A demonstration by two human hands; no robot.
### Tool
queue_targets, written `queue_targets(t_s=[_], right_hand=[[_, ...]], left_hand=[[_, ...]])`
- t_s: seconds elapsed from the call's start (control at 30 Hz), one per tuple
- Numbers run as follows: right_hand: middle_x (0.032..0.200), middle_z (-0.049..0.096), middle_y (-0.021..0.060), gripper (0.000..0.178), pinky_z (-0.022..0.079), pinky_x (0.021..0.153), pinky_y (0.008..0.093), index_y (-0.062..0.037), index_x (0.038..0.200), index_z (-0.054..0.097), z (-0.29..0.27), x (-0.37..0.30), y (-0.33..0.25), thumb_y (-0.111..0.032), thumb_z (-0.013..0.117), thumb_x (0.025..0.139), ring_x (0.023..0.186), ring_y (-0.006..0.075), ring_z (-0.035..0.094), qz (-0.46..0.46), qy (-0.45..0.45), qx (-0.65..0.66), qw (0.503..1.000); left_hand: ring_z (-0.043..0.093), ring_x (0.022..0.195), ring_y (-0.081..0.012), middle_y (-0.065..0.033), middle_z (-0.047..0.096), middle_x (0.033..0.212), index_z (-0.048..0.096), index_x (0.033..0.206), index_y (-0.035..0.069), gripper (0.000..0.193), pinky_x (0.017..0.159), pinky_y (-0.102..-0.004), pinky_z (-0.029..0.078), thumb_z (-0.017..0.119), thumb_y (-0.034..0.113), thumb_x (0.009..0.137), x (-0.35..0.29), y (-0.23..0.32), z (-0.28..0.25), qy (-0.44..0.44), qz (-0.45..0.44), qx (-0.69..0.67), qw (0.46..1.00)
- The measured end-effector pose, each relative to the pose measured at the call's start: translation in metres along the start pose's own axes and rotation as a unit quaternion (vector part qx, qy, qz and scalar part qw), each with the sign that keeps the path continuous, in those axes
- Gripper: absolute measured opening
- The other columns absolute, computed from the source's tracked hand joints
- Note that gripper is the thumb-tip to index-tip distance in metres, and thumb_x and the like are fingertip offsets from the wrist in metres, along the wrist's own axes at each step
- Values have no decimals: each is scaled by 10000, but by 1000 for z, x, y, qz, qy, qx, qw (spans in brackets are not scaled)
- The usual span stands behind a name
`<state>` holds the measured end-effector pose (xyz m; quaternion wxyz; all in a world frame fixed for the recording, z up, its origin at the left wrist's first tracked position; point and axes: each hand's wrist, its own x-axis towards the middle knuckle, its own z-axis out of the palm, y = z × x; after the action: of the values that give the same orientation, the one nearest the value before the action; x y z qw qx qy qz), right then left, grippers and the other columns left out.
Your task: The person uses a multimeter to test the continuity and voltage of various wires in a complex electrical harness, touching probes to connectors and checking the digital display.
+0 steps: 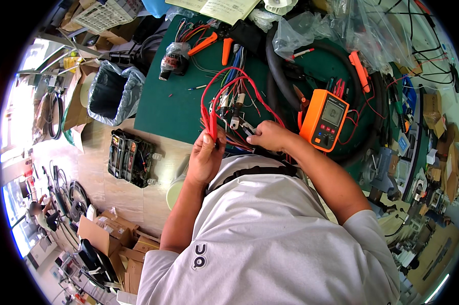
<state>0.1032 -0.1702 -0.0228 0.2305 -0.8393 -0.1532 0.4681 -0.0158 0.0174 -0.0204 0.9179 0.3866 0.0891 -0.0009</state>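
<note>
At the table's near edge my left hand (206, 158) is closed around a red sleeved clip (212, 123), which points up. Red leads (238, 70) arch from near the clip over the bundle to the right. My right hand (270, 136) is closed, its fingertips pinching a small part beside the wires that I cannot make out. Between the hands lies a bundle of thin coloured wires with a metal cable lug (234, 122) and pale connectors. An orange handheld meter (323, 122) with a lit screen stands right of my right hand, red leads at its top.
Thick black cable (283, 76) coils across the green table (157, 108). Orange-handled tools (227, 51), a wrapped roll (174, 60) and clear plastic bags (303, 35) lie farther back. A lined bin (113, 94) and an open toolbox (131, 158) stand on the floor at left.
</note>
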Motion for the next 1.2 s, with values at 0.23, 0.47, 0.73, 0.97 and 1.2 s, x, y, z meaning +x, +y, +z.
queue_targets(t_s=[0.23,0.47,0.73,0.97,1.2], right_hand=[[645,608,221,481,478,636,435,54,698,664,-18,-31,-44,-423,653,761,630,343,629,-52,-5,-10,999],[829,689,212,475,522,748,411,20,842,709,-13,0,-62,-438,648,734,815,349,683,-14,-32,-67,997],[812,695,194,577,529,708,449,-14,809,717,-10,-20,-81,-562,552,883,827,366,681,-6,105,-109,988],[635,545,142,341,423,525,432,-24,668,577,16,-103,-5,-271,629,896,581,345,565,-144,384,52,911],[656,562,174,327,419,541,438,2,699,592,40,-128,46,-240,607,919,594,358,566,-23,384,135,913]], left_hand=[[467,927,-162,-39,527,977,568,1023,70,351,824,-304,355,469,407,1008,-2,-3,-7,-9,-3,-4,1000],[471,973,-171,-41,530,980,565,1012,63,355,890,-323,349,485,409,1001,-4,-4,-10,-16,-3,-9,1000],[448,930,-130,-11,518,958,569,995,75,326,877,-281,345,500,394,1004,-6,-2,-3,25,0,-9,1000],[450,907,-130,-22,522,958,567,993,60,333,855,-275,348,486,383,1011,0,-3,-3,0,11,3,1000],[443,874,-133,-32,550,974,574,1001,67,311,799,-289,351,481,363,1015,11,-3,-2,7,5,5,1000]])
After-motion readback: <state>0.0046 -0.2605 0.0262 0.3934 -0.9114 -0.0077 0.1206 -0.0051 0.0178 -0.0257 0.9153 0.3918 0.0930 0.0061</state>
